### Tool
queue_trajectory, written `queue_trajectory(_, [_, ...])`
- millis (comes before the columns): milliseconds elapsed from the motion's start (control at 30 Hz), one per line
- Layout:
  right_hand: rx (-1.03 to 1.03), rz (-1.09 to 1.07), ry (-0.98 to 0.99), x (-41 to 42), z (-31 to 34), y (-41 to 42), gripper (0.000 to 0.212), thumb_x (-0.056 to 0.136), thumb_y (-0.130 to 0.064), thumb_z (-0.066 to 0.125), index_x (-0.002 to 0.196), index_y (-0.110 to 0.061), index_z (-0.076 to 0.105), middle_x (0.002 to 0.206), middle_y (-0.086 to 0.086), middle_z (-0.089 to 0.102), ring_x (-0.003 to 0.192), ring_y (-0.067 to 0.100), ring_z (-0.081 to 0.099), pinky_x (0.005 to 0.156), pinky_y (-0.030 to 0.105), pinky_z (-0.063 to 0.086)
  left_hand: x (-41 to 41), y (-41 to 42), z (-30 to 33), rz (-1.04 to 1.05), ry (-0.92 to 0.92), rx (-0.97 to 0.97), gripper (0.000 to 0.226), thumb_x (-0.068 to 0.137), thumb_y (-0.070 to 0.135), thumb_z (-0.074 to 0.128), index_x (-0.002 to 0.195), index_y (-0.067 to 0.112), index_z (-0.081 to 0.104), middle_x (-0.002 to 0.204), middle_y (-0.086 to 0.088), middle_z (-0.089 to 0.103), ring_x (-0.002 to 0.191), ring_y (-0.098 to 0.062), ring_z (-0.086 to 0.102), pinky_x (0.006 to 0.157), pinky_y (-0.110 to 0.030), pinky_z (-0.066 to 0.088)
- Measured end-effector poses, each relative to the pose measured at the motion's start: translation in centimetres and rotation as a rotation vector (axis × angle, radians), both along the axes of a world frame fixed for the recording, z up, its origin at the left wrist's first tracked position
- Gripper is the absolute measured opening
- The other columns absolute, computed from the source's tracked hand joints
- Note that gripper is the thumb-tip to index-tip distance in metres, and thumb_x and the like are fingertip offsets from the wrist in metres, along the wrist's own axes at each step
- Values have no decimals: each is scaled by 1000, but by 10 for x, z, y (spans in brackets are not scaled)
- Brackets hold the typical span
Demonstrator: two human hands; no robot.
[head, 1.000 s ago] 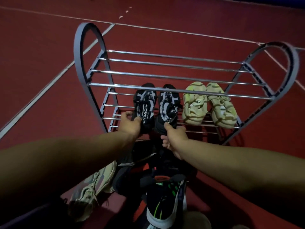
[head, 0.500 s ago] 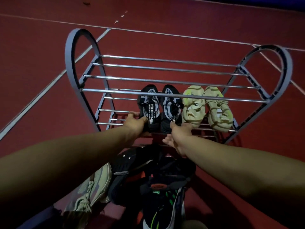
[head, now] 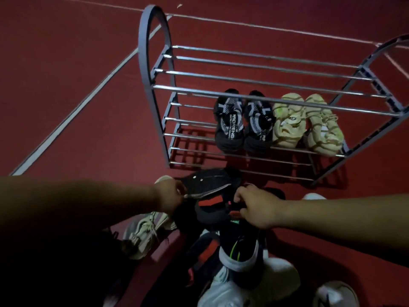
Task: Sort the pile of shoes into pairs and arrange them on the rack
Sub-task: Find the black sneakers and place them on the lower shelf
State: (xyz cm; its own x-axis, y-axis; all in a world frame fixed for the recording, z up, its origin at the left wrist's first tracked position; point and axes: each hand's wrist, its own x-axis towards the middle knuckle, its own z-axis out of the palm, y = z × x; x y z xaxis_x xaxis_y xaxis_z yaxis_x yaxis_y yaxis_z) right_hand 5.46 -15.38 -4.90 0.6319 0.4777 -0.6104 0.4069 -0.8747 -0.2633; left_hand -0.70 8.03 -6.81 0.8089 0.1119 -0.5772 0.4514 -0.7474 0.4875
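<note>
My left hand (head: 171,197) grips the rear edge of a black shoe (head: 210,183) on top of the pile (head: 221,229); the fingers curl round its grey sole rim. My right hand (head: 257,208) is clamped on a black-and-red shoe (head: 212,207) just beside and below the first, fingers hooked over its dark collar. The two held shoes touch each other between my hands.

Beyond both hands stands the rack (head: 155,63), on the red floor (head: 66,74). On its lower shelf, straight ahead of my right hand, sit a black-and-white pair (head: 243,122), side by side, toes pointing away from me. To their right, touching them, sits a pale yellow pair (head: 307,125). The upper shelf's bars cross in front of the toes of all four. The left part of the lower shelf, ahead of my left hand, holds no shoe.

Nearer to me than my hands, the pile continues: a beige sneaker (head: 143,233) under my left forearm, a dark shoe with a green stripe (head: 241,251) below my right hand, and white shoes (head: 243,284) at the bottom edge, poorly lit. A further white shape (head: 314,196) shows just past my right wrist; I cannot tell what it is. White lines (head: 88,100) run across the floor left of the rack.
</note>
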Motion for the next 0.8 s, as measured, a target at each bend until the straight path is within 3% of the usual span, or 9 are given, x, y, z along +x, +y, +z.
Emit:
queue_trajectory(133, [22, -83, -226, 3, -13, 30, 38, 93, -38, 45, 123, -15, 50, 128, 13, 48, 118, 37, 48, 101, 40, 41, -30, 22, -10, 82, 10, -177, 27, 87, 6, 49, 108, 16, 60, 106, -11, 71, 67, -21, 62, 61, -26, 51])
queue_trajectory(200, [76, -350, -236, 17, -30, 53, 50, 94, -45, 44, 129, -9, 47, 132, 18, 48, 122, 40, 45, 102, 42, 39, -39, 37, -23, 227, -43, -233, 20, 87, 3, 49, 98, 17, 58, 96, -13, 71, 64, -21, 60, 63, -31, 51])
queue_trajectory(300, [248, -827, -48, 26, -59, 78, 67, 90, -45, 55, 136, 2, 40, 136, 22, 52, 123, 40, 51, 99, 39, 42, -62, 55, -44, 442, -31, -266, 16, 90, -1, 55, 83, 12, 60, 71, -5, 65, 51, -12, 58, 58, -24, 50])
queue_trajectory(400, [520, -1106, 64, 19, -77, 82, 64, 70, -39, 72, 121, -3, 58, 114, 17, 68, 98, 34, 67, 87, 39, 55, -85, 58, -52, 511, 58, -281, 8, 86, 4, 62, 87, 11, 62, 78, -6, 68, 62, -18, 60, 61, -24, 50])
queue_trajectory(533, [782, -1230, 204, -5, -45, 79, 41, 64, -27, 69, 102, -14, 66, 88, 8, 71, 67, 26, 67, 60, 39, 59, -91, 43, -49, 283, -62, -167, 17, 85, 11, 61, 98, 23, 59, 98, 1, 67, 82, -15, 64, 69, -21, 47])
queue_trajectory(600, [837, -1249, 192, -17, -23, 76, 34, 71, -25, 68, 105, -19, 66, 83, 6, 66, 58, 21, 59, 44, 27, 46, -83, 36, -40, 190, -149, -106, 44, 84, 18, 66, 124, 23, 50, 121, 2, 59, 104, -17, 61, 81, -20, 44])
queue_trajectory(700, [922, -1275, 122, -39, 15, 67, 33, 71, -24, 70, 103, -23, 67, 86, 7, 70, 63, 23, 63, 47, 26, 44, -68, 24, -21, 64, -283, -84, 108, 66, 31, 83, 150, 24, 16, 147, 0, 35, 131, -21, 40, 105, -32, 40])
queue_trajectory(767, [958, -1234, 125, -55, 43, 61, 16, 70, -24, 69, 82, -12, 69, 69, 7, 63, 50, 21, 53, 46, 27, 41, -62, 9, -6, -15, -290, 20, 120, 58, 46, 85, 150, 33, 9, 149, 1, 29, 134, -27, 31, 108, -41, 35])
queue_trajectory(800, [959, -1218, 144, -62, 55, 58, 11, 71, -23, 69, 73, -12, 67, 62, 6, 57, 46, 19, 47, 44, 26, 39, -62, 2, -2, -21, -266, 75, 113, 58, 51, 83, 147, 37, 15, 147, 3, 33, 131, -29, 31, 105, -43, 35])
